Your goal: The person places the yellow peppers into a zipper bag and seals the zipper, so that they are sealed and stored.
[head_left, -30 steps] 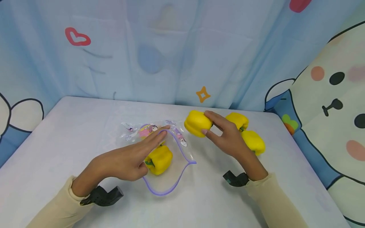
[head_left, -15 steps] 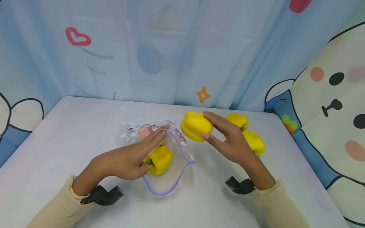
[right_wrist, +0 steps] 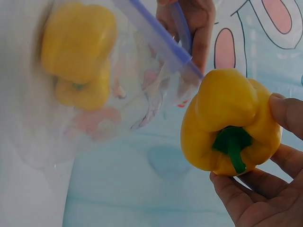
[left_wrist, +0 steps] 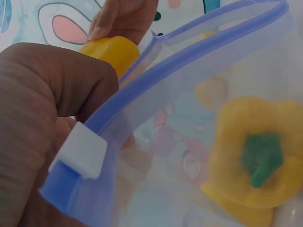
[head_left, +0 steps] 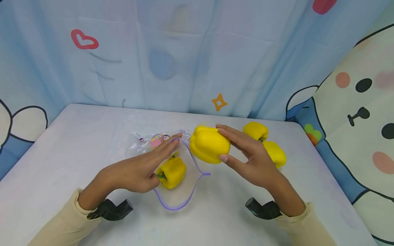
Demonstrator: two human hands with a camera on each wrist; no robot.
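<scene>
Nearest, two cream cloth sleeves (head_left: 74, 218) end at wrists wearing black angular wrist cameras (head_left: 263, 210); the right one has come back toward the wearer over the last second, while the left has barely shifted. The left hand (head_left: 135, 174) is at the left edge of a clear plastic bag with a purple rim band (left_wrist: 189, 61), its fingers reaching along the far edge of the mouth and its bent thumb against the band, gripping it; a glossy white plastic slider (left_wrist: 81, 150) sits at the band's end.

The right hand (head_left: 255, 160), right of the bag, grasps a plump, lobed, smooth yellow bell pepper (head_left: 209, 144) between thumb and fingers, its short green stem showing in the right wrist view. That pepper has travelled left, away from the loose ones, and in the head view now overlaps the bag's right edge; it remains outside the mouth, and contact with the band cannot be told.

Inside the bag lie two more yellow peppers (head_left: 172, 172), the farther mostly hidden by cartoon print and fingers. Farther right of the bag, two loose yellow peppers (head_left: 274, 153) rest unmoved, touching or nearly so, on a white-covered table (head_left: 86, 136). Beyond the bag hangs a softly creased pale-blue fabric curtain (head_left: 197, 68).
</scene>
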